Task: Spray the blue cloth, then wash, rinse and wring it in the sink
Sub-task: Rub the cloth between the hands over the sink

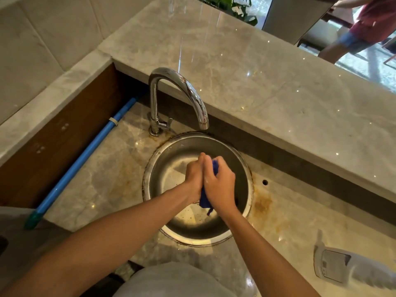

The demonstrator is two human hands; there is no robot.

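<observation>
At frame centre, over the round sink (246,202), the blue cloth (205,201) is clamped between the left hand (195,179) and right hand (220,185), fingers curled. It is judged soft, limp, probably wet; best gripped bunched. Beyond, no water is seen at the faucet (182,91).

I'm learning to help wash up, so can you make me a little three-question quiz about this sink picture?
1. True or false: water is pouring from the tap.
2. Where is the cloth? A) on the counter B) squeezed between both hands over the sink C) hung on the tap
3. Fill in: the long blue pole lies to the ____ of the sink.

Key:
1. False; no stream shows at the spout.
2. B; the left hand and right hand press together around it.
3. Left.
</observation>
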